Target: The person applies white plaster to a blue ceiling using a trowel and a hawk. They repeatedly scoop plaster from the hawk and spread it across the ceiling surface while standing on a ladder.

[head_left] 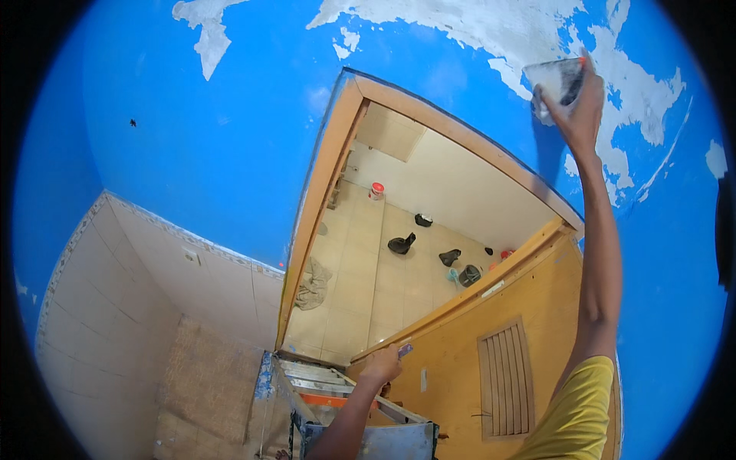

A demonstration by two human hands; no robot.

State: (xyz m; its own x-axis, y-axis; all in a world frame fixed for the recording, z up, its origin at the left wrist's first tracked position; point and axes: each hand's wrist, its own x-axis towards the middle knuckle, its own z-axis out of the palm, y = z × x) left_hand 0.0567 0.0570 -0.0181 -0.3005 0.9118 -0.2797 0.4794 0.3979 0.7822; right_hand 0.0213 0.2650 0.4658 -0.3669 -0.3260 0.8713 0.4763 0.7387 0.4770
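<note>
My right hand is raised at the upper right, its fingers closed on a flat, broad putty blade smeared with white and dark grey. The blade lies against or close to the blue wall, beside a large whitish patch where paint is gone or filler covers it. Low in the middle, my left hand is closed around a small tool with a blue-purple end; the rest of it is hidden by the fingers. This hand is just above a stepladder.
A wooden door frame surrounds the opening below, with a slatted door at right. On the tiled floor beyond are black bags, a red-lidded tub, a dark bucket and a crumpled cloth. Tiled walls stand lower left.
</note>
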